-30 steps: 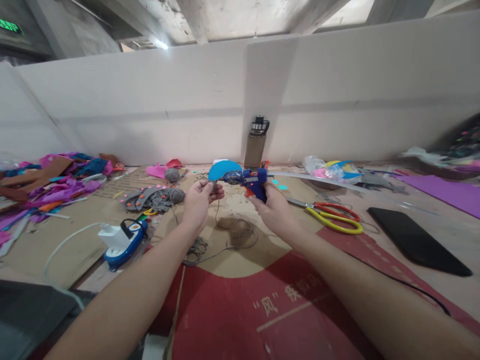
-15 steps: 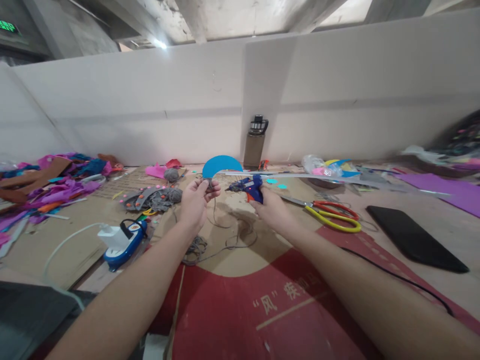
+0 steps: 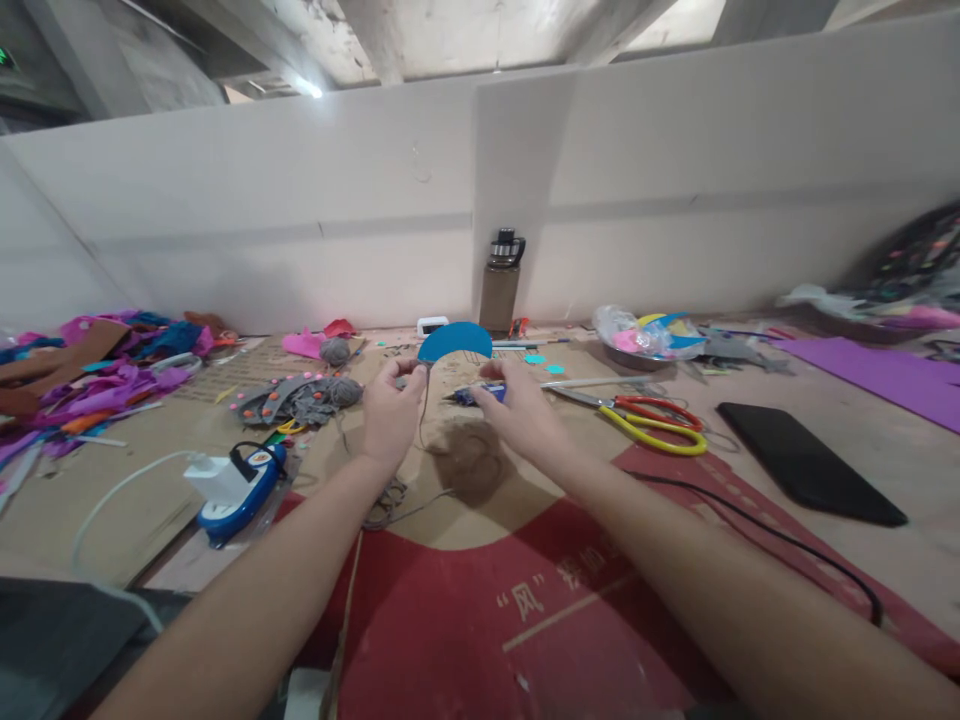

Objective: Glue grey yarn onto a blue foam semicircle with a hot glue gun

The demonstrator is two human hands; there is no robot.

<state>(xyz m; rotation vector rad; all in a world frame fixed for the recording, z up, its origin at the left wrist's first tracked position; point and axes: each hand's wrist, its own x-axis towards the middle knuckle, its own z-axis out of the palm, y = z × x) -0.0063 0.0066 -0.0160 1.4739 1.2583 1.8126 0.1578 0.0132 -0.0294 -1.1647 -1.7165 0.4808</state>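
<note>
My left hand (image 3: 391, 408) pinches the left tip of a blue crescent-shaped piece (image 3: 456, 340), which arches up between my hands. Grey yarn (image 3: 422, 425) hangs from those fingers down to a loose coil (image 3: 386, 503) on the cardboard. My right hand (image 3: 519, 405) has its thumb and fingers apart, with nothing seen in them, just below the crescent's right end. Behind and beside it lies a blue glue gun (image 3: 463, 396), partly hidden by the hand, its nozzle pointing left; a clear glue stick (image 3: 600, 381) shows to the right.
Scissors with red and yellow handles (image 3: 656, 425) and a black phone (image 3: 810, 460) lie right. A bottle (image 3: 499, 290) stands by the wall. To the left are a blue power strip (image 3: 241, 497), grey knitted pieces (image 3: 292, 398) and colourful scraps (image 3: 127, 375). A black cord (image 3: 750, 520) runs under my right arm.
My right hand has put the glue gun down on the cardboard, let go of it and moved left towards the blue crescent. The left hand still pinches the crescent and yarn.
</note>
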